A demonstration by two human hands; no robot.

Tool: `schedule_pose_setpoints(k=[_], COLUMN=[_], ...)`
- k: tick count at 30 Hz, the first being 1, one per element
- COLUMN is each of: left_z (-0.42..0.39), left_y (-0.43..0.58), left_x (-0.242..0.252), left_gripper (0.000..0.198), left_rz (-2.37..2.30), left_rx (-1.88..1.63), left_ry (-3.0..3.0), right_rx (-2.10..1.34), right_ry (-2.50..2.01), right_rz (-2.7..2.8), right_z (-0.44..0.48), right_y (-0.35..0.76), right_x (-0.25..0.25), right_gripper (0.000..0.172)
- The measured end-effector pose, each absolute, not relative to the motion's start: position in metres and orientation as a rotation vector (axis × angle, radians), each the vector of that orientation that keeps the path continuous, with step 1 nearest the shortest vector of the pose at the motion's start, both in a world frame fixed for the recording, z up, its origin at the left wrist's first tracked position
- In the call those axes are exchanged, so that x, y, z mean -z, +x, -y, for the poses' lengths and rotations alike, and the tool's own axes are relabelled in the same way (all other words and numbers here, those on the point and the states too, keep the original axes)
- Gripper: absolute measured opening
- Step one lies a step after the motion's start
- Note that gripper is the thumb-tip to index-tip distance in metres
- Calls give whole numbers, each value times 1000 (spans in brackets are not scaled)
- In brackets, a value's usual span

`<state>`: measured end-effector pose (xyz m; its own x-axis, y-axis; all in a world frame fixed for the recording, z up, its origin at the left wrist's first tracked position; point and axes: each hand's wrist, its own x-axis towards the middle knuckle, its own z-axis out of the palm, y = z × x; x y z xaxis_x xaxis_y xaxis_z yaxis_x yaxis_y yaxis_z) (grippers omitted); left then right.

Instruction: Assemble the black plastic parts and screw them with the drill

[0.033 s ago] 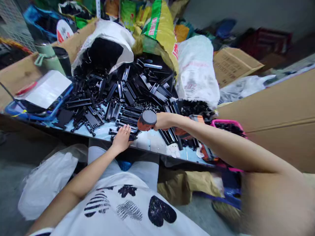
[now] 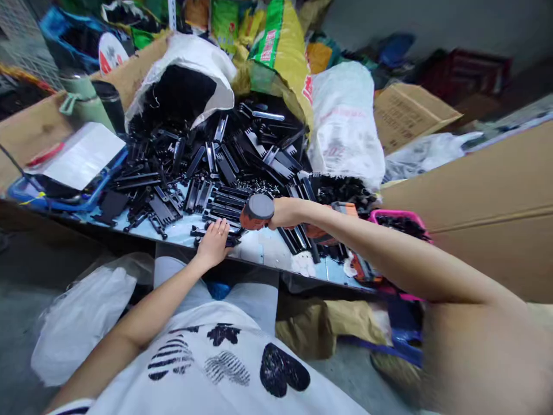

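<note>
My left hand [image 2: 213, 242] lies with its fingers flat on a black plastic strip [image 2: 216, 230] near the front edge of the light-blue table [image 2: 263, 248]. My right hand [image 2: 286, 212] is closed round an orange-bodied tool [image 2: 258, 211] whose dark round end points at me. The tool hovers just right of and above my left hand. Behind both hands spreads a big heap of black comb-like plastic parts [image 2: 224, 155].
A white sack [image 2: 190, 55] spills black parts at the back. A blue tray with white paper [image 2: 82, 155] lies left, and a pink basket [image 2: 397, 219] sits right beside a large cardboard box [image 2: 475, 184]. Sacks and bags crowd the rear. A white plastic bag [image 2: 82, 323] hangs below left.
</note>
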<state>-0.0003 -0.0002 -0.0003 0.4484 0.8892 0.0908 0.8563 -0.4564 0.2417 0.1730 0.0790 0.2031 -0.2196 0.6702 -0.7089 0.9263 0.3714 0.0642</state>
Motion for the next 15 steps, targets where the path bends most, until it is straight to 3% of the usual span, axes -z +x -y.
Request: schedule_pose_setpoints(k=[5, 15], left_z=[3, 1], left_y=[-1, -2], left_x=[3, 11], left_gripper=[74, 72], left_rz=[-1536, -1513], left_rx=[-371, -467], left_ry=[2538, 2534], right_rx=[335, 520], right_ry=[1350, 1364], right_rz=[-2037, -2085], right_z=[-61, -53], right_y=[165, 157], right_x=[-217, -192], right_gripper=[34, 22])
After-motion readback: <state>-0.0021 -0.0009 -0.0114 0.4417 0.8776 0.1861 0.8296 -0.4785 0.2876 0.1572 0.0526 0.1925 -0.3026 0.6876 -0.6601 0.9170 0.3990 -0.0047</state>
